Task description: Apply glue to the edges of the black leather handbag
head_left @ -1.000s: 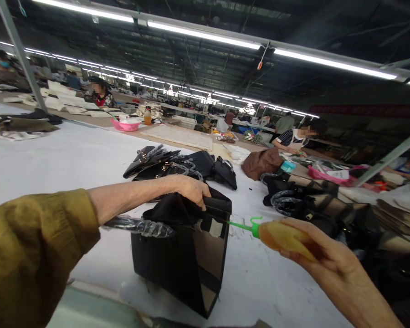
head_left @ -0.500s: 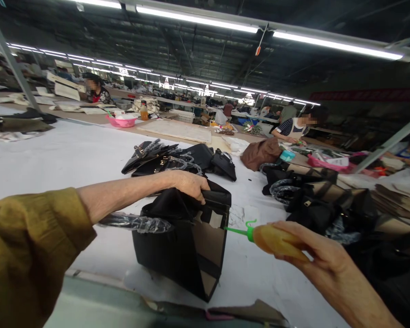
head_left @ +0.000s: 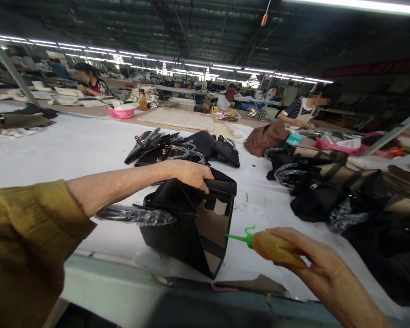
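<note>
A black handbag (head_left: pixel 187 228) stands upright on the white table (head_left: pixel 54 150), its open side showing a tan lining. My left hand (head_left: pixel 191 174) grips the bag's top edge and holds it up. A handle wrapped in clear plastic (head_left: pixel 133 215) sticks out to the left under my forearm. My right hand (head_left: pixel 314 269) holds a yellow squeeze bottle (head_left: pixel 275 248) with a green nozzle. The nozzle tip points left and sits at the bag's open right edge.
A pile of black bags (head_left: pixel 181 148) lies beyond on the table; more black and tan bags (head_left: pixel 321 187) lie at the right, with a brown bag (head_left: pixel 264 136) behind. A pink basin (head_left: pixel 121 112) stands further back. Other people sit at far tables. The table's front edge is close below.
The view has tilted down, showing more of the table's front edge. My right hand with the bottle has dropped slightly, nozzle still at the bag's edge. My left hand keeps its grip.
</note>
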Available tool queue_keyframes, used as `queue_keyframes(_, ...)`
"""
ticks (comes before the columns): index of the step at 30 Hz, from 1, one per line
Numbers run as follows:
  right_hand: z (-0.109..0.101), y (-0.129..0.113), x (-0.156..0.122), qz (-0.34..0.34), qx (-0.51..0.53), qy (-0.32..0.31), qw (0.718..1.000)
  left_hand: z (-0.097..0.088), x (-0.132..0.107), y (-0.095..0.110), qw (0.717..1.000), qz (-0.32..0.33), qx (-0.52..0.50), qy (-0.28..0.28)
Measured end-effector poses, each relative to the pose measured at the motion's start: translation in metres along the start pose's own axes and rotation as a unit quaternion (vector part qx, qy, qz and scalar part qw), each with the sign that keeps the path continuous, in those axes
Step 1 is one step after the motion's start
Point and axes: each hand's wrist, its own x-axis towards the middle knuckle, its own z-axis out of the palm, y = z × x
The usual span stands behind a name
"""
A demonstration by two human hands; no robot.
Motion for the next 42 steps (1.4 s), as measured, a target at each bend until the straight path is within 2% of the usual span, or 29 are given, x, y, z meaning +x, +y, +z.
queue_keyframes(5, 0.010, 0.006, -0.013, 0.019, 0.011, -0.071, 0.997, 0.002, -0.004, 0.006, 1.000, 0.000, 0.006, 0.003)
queue_keyframes(12, 0.023, 0.022, -0.030, 0.042, 0.023, -0.056, 0.997, 0.007, -0.011, 0.018, 1.000, -0.013, 0.012, 0.006)
queue_keyframes(17, 0.024, 0.021, -0.030, 0.085, 0.087, -0.069, 0.990, 0.015, -0.022, 0.031, 0.998, -0.019, 0.044, 0.034)
queue_keyframes(24, 0.027, 0.023, -0.023, 0.160, 0.179, -0.049, 0.970, 0.023, -0.051, 0.048, 0.986, -0.074, 0.123, 0.089)
queue_keyframes(29, 0.033, 0.022, -0.010, 0.198, 0.256, 0.017, 0.946, 0.029, -0.071, 0.053, 0.965, -0.096, 0.191, 0.151)
queue_keyframes(33, 0.042, 0.022, 0.000, 0.192, 0.280, 0.055, 0.939, 0.040, -0.076, 0.056, 0.949, -0.155, 0.225, 0.158)
queue_keyframes(37, 0.052, 0.024, 0.006, 0.186, 0.280, 0.071, 0.939, 0.058, -0.075, 0.053, 0.953, -0.161, 0.205, 0.155)
queue_keyframes(42, 0.058, 0.027, 0.007, 0.177, 0.263, 0.053, 0.947, 0.083, -0.075, 0.046, 0.953, -0.169, 0.187, 0.168)
